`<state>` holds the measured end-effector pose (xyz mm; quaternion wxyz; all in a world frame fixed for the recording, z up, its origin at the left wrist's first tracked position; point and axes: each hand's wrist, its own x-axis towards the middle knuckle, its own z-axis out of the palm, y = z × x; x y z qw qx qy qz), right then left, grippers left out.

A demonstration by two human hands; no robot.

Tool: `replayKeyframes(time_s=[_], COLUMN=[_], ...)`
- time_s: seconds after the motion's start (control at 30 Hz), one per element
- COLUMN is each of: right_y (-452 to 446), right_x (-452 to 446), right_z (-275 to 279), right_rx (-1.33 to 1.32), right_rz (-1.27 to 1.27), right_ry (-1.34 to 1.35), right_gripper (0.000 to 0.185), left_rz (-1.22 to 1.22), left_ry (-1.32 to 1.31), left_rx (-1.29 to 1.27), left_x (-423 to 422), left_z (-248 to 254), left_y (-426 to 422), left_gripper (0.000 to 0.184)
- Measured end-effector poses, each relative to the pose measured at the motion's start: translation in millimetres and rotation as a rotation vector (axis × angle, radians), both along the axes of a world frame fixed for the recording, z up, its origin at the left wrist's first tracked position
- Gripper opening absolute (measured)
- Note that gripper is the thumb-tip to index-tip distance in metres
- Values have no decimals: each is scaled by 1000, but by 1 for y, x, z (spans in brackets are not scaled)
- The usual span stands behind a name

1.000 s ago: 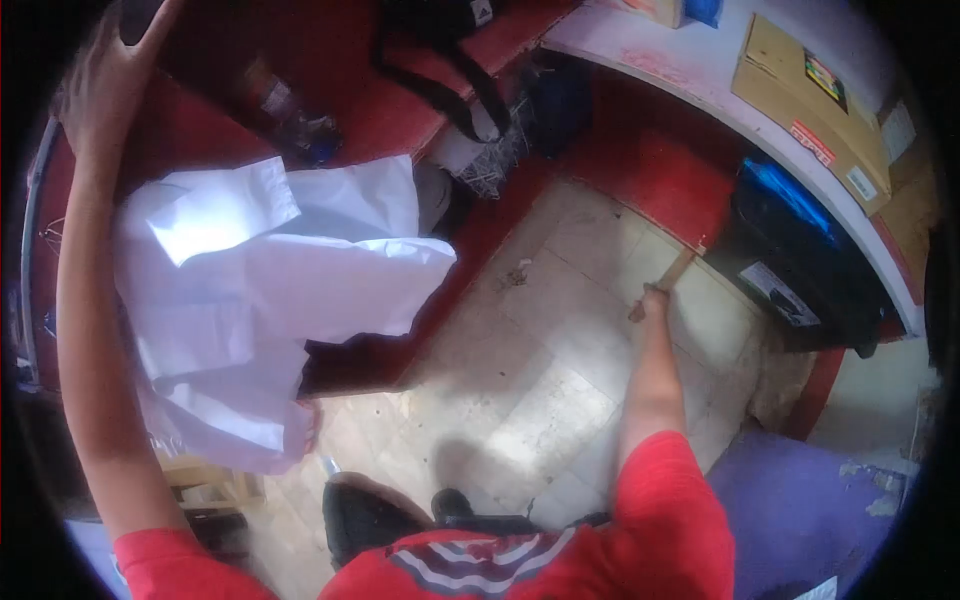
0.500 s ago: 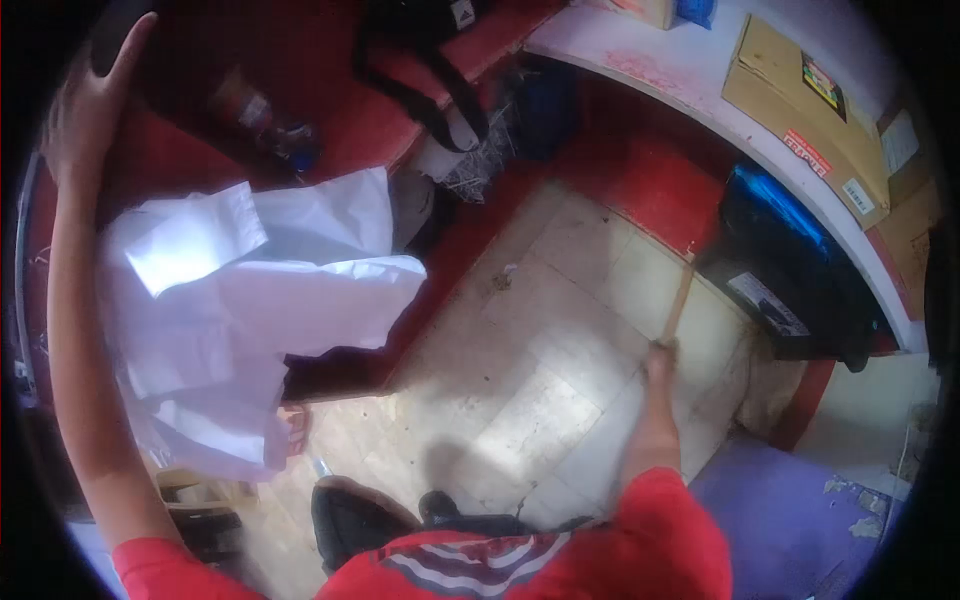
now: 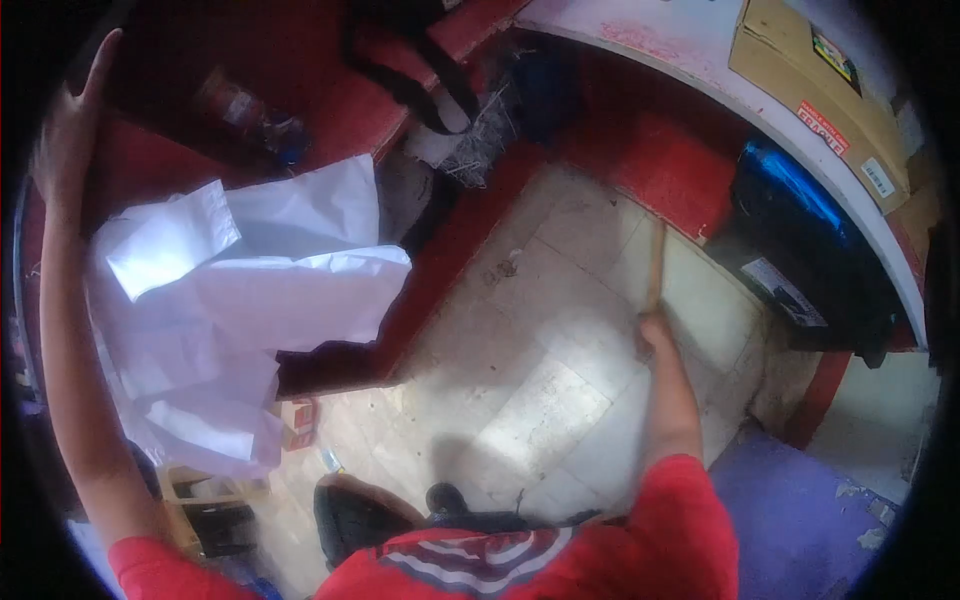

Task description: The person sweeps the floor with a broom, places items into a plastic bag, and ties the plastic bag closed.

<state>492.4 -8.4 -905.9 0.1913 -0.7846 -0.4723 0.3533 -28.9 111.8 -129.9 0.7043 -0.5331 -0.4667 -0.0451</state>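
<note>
My right hand (image 3: 652, 334) is wrapped round the lower end of a thin wooden stick (image 3: 657, 265), held out over the tiled floor. The stick's far end is close to the red base below the curved shelf. My left hand (image 3: 66, 135) is raised at the upper left, its thumb stretched out and apart from the other fingers. A dark object (image 3: 95, 45) lies beyond that thumb, too dim to make out. White sheeting (image 3: 290, 290), creased and folded, drapes over the red surface beside my left arm.
A cardboard box (image 3: 800, 90) sits on the curved white shelf (image 3: 640, 50). Below it is a black bag (image 3: 800, 265) with blue plastic. A black strap (image 3: 405, 85) and a bottle (image 3: 240, 105) lie on the red counter (image 3: 330, 50). A yellow crate (image 3: 205, 485) stands at lower left.
The stick has swung to a more upright angle in my right hand. My left hand has shifted down and left in view. The sheeting also appears further left as the view shifts.
</note>
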Motion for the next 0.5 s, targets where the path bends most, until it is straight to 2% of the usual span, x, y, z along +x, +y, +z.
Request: replayKeyframes(time_s=[0.03,0.07,0.1,0.13,0.23,0.27,0.33,0.43,0.5], right_y=[-2,-7,-11,-2,13,3,-9,-74,-101], right_x=[13,27,37,37,18,25,43,107,151], right_z=[21,36,42,31,-21,-24,6,47,62], right_rx=[6,-15,-36,-25,363,353,68,192,199], right_rz=[6,-144,-299,-302,-448,-448,-307,72,155], right_ry=[-4,129,263,264,-75,-79,10,-5,77], right_gripper=[38,40,43,43,50,50,51,53,55], left_rz=[2,6,4,5,-1,-5,-3,-13,-9], left_ry=[1,5,10,12,1,9,3,1,1], left_rx=[6,7,9,15,13,11,10,15,19], left_x=[0,2,3,4,6,7,7,11,10], left_z=[0,-1,-2,-2,-5,-7,-6,-7,-7], left_y=[-2,-3,-2,-5,-4,-4,-4,-5,-7], left_gripper=[80,80,80,81,82,82,83,83,84])
